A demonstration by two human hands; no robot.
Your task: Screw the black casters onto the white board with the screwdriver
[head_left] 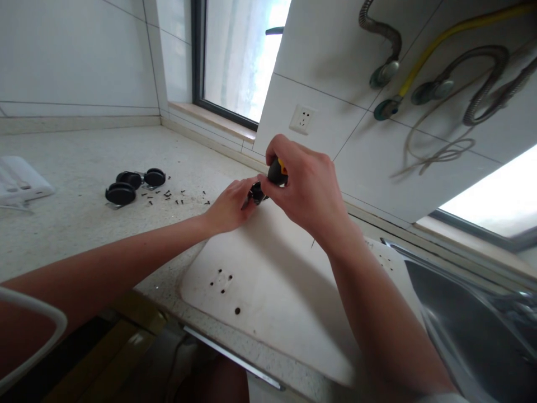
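Observation:
My right hand (308, 184) is closed round the black and yellow handle of a screwdriver (276, 171); its shaft and tip are hidden. Right beside it, my left hand (232, 206) grips a black caster wheel (257, 193) against the far left corner of a white board (268, 280). Fingers cover most of this caster. Near the board's front left corner is a group of small screw holes (221, 281) with a larger hole close by. On the counter to the left lie loose black casters (121, 193) and several small screws (168, 194).
The board rests on a speckled counter (84, 235), with a steel sink (465, 324) to its right. A white device (20, 180) lies at the far left. Behind are a wall socket (302, 118), a window (235, 56), and hoses (457, 33) with valves.

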